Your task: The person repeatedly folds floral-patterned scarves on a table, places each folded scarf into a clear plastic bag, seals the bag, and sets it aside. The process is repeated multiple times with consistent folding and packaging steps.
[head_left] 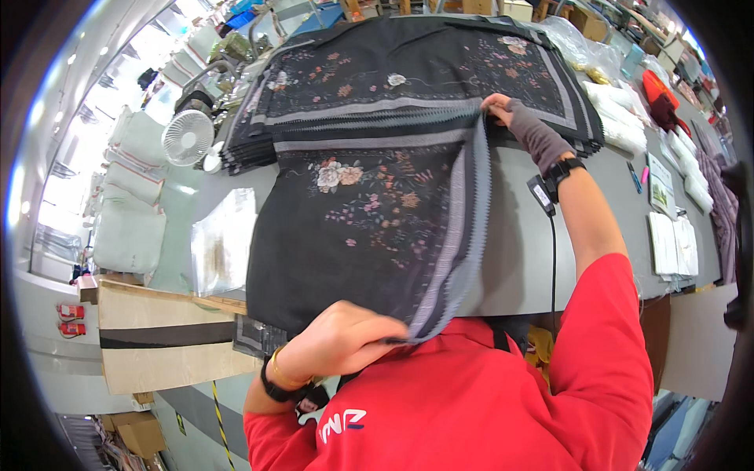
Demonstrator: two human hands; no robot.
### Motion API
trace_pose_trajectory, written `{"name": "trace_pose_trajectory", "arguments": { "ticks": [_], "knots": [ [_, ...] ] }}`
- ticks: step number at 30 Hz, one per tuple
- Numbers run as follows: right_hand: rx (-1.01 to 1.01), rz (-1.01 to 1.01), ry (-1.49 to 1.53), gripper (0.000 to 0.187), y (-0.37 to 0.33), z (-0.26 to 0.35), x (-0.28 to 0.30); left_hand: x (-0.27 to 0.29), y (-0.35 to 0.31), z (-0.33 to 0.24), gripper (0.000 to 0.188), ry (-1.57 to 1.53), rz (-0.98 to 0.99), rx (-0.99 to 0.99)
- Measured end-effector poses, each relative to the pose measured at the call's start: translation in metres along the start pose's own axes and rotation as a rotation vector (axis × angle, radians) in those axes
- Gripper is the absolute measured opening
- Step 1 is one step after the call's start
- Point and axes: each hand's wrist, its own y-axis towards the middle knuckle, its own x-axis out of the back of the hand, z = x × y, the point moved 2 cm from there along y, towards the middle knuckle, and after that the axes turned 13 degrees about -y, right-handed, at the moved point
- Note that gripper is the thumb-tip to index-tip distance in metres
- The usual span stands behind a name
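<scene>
Black floral cloth (345, 228) stretches between a person's two hands over the gray tabletop (510, 259), just in front of a stack of similar cloths (408, 59). The right hand (500, 112) has its grip pinched on the far corner; the left hand (343, 337), slightly blurred, appears to pinch the near edge beside the red shirt (471, 400).

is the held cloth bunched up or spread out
Spread out: the cloth shows its flowered face, edge held between left hand and right hand.
</scene>
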Motion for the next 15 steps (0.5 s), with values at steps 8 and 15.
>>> {"name": "trace_pose_trajectory", "arguments": {
  "ticks": [8, 15],
  "knots": [
    [0.535, 0.524, 0.322, 0.065, -0.25, 0.182, -0.022, -0.043, 0.08, 0.056, 0.012, -0.188, 0.019, 0.035],
    [0.336, 0.286, -0.026, 0.013, -0.335, 0.203, -0.032, -0.056, -0.049, 0.112, 0.04, 0.236, -0.034, 0.282]
  ]
}}
